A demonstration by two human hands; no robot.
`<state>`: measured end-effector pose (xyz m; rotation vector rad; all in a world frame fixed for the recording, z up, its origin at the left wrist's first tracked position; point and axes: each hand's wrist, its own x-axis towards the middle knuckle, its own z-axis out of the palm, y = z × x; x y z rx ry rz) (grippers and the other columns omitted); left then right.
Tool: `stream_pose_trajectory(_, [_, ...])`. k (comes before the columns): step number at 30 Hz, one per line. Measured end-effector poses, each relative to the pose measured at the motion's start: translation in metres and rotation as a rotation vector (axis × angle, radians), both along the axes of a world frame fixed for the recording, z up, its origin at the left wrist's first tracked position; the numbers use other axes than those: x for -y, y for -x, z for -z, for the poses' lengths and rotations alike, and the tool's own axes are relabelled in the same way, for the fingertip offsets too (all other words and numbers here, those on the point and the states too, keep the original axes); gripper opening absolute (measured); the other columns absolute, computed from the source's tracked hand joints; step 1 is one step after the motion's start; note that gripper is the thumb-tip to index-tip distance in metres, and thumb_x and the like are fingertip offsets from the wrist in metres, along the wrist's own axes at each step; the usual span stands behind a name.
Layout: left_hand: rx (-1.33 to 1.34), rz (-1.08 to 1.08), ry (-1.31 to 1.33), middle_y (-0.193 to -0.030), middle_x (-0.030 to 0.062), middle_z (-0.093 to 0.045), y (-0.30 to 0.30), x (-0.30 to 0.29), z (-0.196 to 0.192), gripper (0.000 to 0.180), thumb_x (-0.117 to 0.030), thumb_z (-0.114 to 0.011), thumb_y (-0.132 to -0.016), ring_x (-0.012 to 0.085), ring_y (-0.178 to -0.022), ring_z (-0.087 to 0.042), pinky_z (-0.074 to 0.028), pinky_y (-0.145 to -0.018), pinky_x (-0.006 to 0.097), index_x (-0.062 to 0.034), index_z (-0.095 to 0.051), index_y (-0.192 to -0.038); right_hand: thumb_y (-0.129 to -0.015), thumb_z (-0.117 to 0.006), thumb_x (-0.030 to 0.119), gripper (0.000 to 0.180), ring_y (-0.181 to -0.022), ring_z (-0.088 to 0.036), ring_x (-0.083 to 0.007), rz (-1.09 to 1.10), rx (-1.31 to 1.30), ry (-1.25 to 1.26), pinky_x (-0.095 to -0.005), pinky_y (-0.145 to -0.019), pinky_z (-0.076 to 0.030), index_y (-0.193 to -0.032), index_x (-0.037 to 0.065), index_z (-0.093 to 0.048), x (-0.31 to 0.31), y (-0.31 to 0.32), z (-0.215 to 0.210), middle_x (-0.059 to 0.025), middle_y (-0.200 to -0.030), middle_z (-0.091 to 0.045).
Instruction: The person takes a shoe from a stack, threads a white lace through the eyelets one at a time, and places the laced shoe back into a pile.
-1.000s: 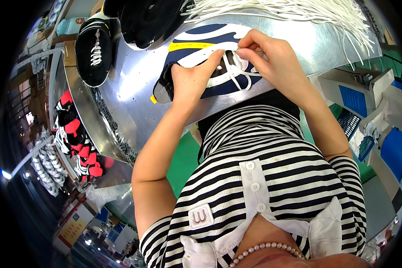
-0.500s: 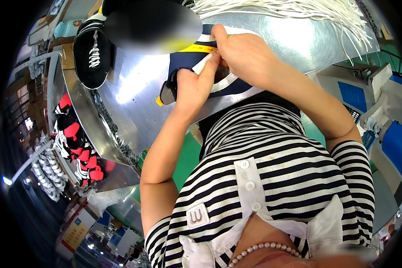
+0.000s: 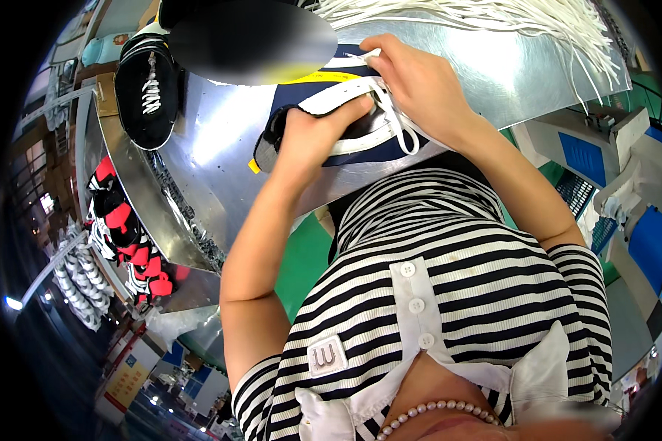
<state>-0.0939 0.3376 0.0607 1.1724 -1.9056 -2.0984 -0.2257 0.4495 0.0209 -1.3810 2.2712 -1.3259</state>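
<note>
A navy shoe upper [image 3: 290, 95] with a yellow stripe and white eyelet strips lies on its side on the metal table, its opening toward me. My left hand [image 3: 309, 140] is closed around its near edge, the thumb reaching into the opening against the white eyelet strip [image 3: 338, 95]. Over the front end of the upper, my right hand [image 3: 423, 88] is closed with fingertips pinching a white shoelace [image 3: 407, 140]. The lace runs through the end eyelets and hangs in a loose loop beside the right hand. The lace's tip near the fingertips is small and hard to make out.
A metal table [image 3: 228, 176] bears the work. A finished black shoe with white laces [image 3: 148, 92] stands at the left. Loose white laces [image 3: 478, 16] spread along the far right. Red, black and white shoe parts [image 3: 136, 250] hang lower left. A blurred patch hides the top middle.
The fingertips have drawn apart; my right hand has moved slightly up and right. A loop of white lace now shows beside it, and the eyelet strip lies uncovered under my left thumb.
</note>
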Motion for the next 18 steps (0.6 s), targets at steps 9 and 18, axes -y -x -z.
stream_pose_trajectory(9, [-1.250,-0.345,-0.553,-0.074,0.0015,-0.051,-0.108,0.042,-0.151,0.024,0.001,-0.067,-0.072,0.0096,-0.059,-0.047,-0.045,-0.060,0.027,-0.0056,-0.056,-0.092,-0.098,-0.051,0.025,0.025,-0.079,-0.068,-0.0358,0.187,-0.037,-0.104,-0.0474,-0.071,-0.053,-0.111,0.005,-0.058,0.012,-0.003,0.005,-0.0147,-0.090,-0.070])
stream_pose_trajectory(18, [-0.154,0.244,1.291,-0.089,0.0088,-0.060,-0.033,-0.032,-0.009,0.013,-0.009,-0.076,-0.075,0.0254,-0.087,-0.056,-0.044,-0.077,0.035,-0.0036,-0.065,-0.079,-0.097,-0.054,0.016,0.022,-0.069,-0.060,-0.0145,0.049,0.361,0.223,-0.0271,-0.063,-0.046,-0.116,0.006,-0.060,-0.009,0.006,-0.005,-0.0042,-0.079,-0.064])
